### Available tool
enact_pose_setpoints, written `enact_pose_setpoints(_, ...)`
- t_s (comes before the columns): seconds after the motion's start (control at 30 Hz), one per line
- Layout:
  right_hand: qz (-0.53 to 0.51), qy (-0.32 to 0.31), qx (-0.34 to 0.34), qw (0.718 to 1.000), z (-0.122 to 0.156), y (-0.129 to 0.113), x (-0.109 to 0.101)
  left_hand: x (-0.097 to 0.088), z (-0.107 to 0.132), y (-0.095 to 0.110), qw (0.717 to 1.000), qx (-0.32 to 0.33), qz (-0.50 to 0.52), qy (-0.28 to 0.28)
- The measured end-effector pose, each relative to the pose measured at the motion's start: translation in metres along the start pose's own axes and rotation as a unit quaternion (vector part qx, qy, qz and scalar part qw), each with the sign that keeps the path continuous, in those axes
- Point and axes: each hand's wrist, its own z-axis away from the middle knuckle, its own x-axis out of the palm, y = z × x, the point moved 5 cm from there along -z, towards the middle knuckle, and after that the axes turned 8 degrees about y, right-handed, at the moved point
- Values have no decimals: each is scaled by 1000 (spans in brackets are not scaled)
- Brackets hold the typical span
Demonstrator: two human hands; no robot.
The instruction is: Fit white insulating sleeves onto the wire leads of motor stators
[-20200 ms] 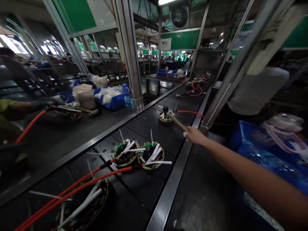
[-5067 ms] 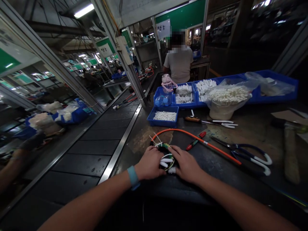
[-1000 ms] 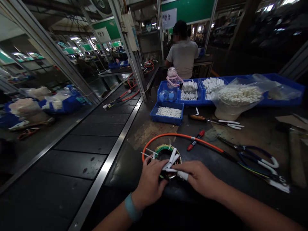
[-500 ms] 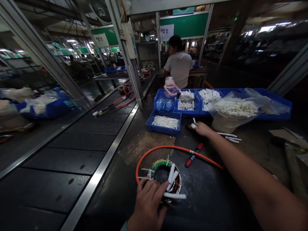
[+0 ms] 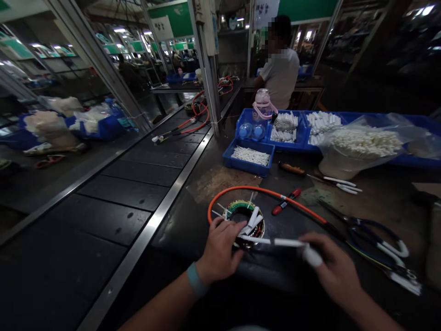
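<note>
A ring-shaped stator lies on the dark, scuffed worktop, between the two hands: green along its far rim, coppery windings at its right, thin white ties jutting outward and smooth, tubular white sleeves leaning over its opening. A glossy orange cable arcs round its far side, then runs right across a red-and-black marker toward pliers with blue-and-white handles. Beyond sit a screwdriver with a worn brown handle, a blue plastic tray of thin white sticks and, farther right, a crinkled clear bag packed with pale rods. Dark characters mark the white sheet on a green board at far left, and the marker carries a label — both too small to read. The left hand has its grip closed on the stator's near-left edge, fingertips beside the sleeves. The right hand, slightly blurred, has its grip pinched on the right end of a white sleeve — held roughly level, its left end close to the stator.
</note>
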Motion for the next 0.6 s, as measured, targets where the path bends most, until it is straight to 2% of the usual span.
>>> enact_pose_setpoints(0.1, -10, 9, -58, 998, 32, -30, 9, -2, 0, 1, 999, -30, 12, -10)
enact_pose_setpoints(0.2, -19, 26, -69, 997, 41, -44, 21, -3, -1, 2, 999, -46, 18, -19)
enact_pose_setpoints(0.33, -6, 28, -99, 995, 41, -54, 36, -4, -3, 3, 998, -56, 20, -26)
enact_pose_setpoints(0.43, 20, 2, -118, 993, 38, -60, 52, -4, -3, 4, 998, -59, 27, -23)
enact_pose_setpoints(0.6, 31, 14, -204, 978, 19, -79, 76, -2, -1, 5, 998, -62, 30, -12)
